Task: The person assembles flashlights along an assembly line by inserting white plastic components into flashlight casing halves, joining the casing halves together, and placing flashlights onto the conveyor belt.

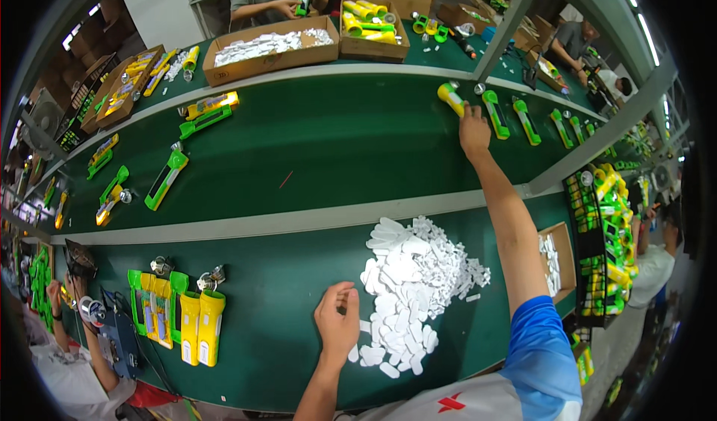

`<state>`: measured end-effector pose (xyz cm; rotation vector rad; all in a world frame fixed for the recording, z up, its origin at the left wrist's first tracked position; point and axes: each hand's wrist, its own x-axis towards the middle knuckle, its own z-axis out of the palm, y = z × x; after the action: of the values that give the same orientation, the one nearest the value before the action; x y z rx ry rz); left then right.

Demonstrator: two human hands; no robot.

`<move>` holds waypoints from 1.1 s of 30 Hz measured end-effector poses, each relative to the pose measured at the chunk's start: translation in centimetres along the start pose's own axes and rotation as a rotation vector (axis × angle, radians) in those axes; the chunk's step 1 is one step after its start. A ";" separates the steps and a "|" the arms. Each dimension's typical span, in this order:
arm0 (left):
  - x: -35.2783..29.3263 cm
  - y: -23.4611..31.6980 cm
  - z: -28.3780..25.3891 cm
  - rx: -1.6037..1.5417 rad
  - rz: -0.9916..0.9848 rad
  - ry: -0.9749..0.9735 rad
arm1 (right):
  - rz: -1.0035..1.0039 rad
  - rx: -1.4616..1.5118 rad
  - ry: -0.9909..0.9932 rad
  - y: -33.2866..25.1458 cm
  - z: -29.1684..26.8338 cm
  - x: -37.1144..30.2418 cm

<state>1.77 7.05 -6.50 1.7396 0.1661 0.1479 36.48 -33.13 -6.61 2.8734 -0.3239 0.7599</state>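
My right hand [474, 128] reaches far across to the green conveyor belt [336, 137], its fingers closed on the lower end of a yellow flashlight [451, 98]. Just to the right lie a green-framed flashlight [496, 115] and another green one [526, 121]. My left hand [338, 320] hovers low over the near green table, loosely curled with nothing visible in it. Right beside it spreads a heap of white plastic pieces [396, 294], long rounded strips mixed with small bits. Farther left on the table, several yellow and green flashlight housings [202, 328] lie in a row.
A metal rail [299, 223] separates the near table from the belt. More flashlights [166, 178] lie on the belt's left. Cardboard boxes [272, 51] stand beyond it. At right are a small carton [556, 260], a metal post [597, 130] and a full black crate [597, 249]. Co-workers sit around.
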 end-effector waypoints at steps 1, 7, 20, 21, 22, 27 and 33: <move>0.0 0.5 -0.2 0.017 -0.007 0.022 | -0.003 0.005 -0.014 -1.1 0.4 -1.1; 0.3 0.3 0.3 0.116 0.082 -0.008 | 0.037 0.486 0.091 -2.5 0.8 -2.2; 9.7 3.9 -6.4 0.369 0.184 0.034 | 0.036 0.315 -0.153 -1.5 -0.6 -3.2; 12.9 4.7 -7.6 0.546 0.252 0.172 | 0.099 0.314 -0.255 -1.7 -1.6 -3.6; 16.9 4.4 -9.8 0.535 0.294 0.283 | 0.090 0.318 -0.256 -2.3 -2.1 -4.2; 32.1 0.1 -22.7 1.304 0.154 0.680 | 0.005 0.628 -0.234 -6.4 -10.1 -9.6; 35.2 -4.9 -29.6 1.301 -0.027 0.300 | 0.088 0.932 -0.231 -5.0 -19.8 -19.8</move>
<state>30.52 43.34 -5.94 2.9996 0.5992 0.3228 11.66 -20.99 0.02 3.8629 -0.1322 0.7223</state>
